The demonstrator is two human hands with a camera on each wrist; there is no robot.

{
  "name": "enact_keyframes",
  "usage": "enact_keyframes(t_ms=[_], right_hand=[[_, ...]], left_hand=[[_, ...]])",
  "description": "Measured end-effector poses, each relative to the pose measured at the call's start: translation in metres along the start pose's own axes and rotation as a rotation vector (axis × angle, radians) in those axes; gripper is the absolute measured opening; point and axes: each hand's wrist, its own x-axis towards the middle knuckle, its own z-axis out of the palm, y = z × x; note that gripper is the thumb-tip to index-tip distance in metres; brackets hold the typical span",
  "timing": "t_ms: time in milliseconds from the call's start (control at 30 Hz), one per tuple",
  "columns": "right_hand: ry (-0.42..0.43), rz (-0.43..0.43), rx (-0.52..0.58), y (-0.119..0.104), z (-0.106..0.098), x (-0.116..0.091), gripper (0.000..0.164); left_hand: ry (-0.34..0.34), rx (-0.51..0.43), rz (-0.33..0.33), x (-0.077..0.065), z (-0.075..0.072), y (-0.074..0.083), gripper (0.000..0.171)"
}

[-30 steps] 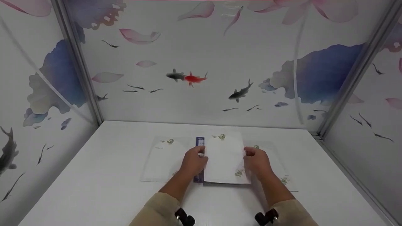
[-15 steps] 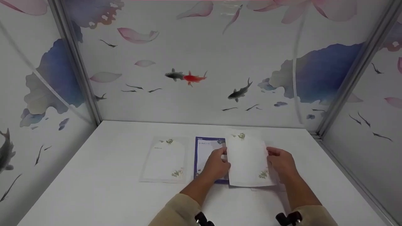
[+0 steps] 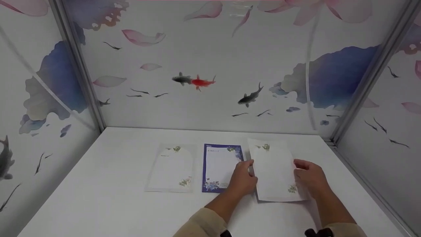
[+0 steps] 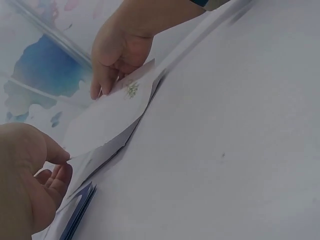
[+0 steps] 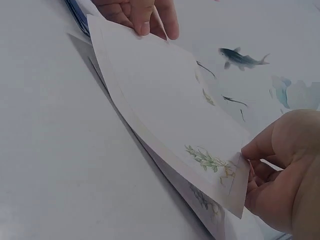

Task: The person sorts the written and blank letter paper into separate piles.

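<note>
Left hand (image 3: 242,177), right hand (image 3: 313,177) pinch floral sheet (image 3: 274,172) (lower paper (image 5: 206,204) mostly hidden).

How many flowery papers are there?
4 visible: a pale sheet at left, a blue-bordered sheet in the middle, a held sheet between left hand and right hand, a lower sheet beneath; others may be hidden.

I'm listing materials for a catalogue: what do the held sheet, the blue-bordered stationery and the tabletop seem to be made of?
Held sheet: apparently thin, matte printed paper; it bends smoothly.
Blue-bordered stationery: probably matte paper too; thin layers show at its edge.
Tabletop: perhaps laminate or painted board; it looks smooth, with a soft sheen.
</note>
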Motion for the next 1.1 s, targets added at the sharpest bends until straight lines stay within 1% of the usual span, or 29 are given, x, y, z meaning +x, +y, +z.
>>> enact_keyframes(t_ms=[133, 233, 367, 467, 667, 767, 1000, 1100], right_hand=[[-0.01, -0.022, -0.019, 0.006, -0.003, 0.003, 0.057], [-0.037, -0.043, -0.04, 0.008, -0.003, 0.003, 0.058], [-0.054, -0.028, -0.05, 0.008, -0.003, 0.002, 0.06], [-0.057, -0.001, -0.047, 0.008, -0.003, 0.001, 0.061], [-0.062, 0.012, -0.065, 0.01, -0.003, 0.002, 0.062], [-0.058, 0.001, -0.071, 0.011, -0.004, 0.001, 0.061], [-0.002, -0.011, -0.067, 0.011, -0.004, 0.002, 0.061], [0.013, -0.026, -0.043, 0.009, -0.001, 0.004, 0.06]], left_hand=[[-0.008, -0.016, 0.012, -0.002, 0.001, 0.0, 0.061], [-0.04, -0.028, 0.017, -0.002, 0.001, -0.002, 0.064], [-0.096, -0.052, -0.025, -0.004, 0.001, -0.002, 0.066], [-0.117, -0.052, -0.052, -0.005, 0.001, 0.0, 0.067], [-0.115, -0.034, -0.068, -0.007, 0.0, 0.003, 0.066], [-0.112, -0.031, -0.057, -0.008, -0.001, 0.004, 0.064], [-0.133, -0.12, -0.05, -0.007, -0.005, 0.002, 0.065], [-0.13, -0.134, -0.034, -0.006, -0.008, 0.0, 0.066]])
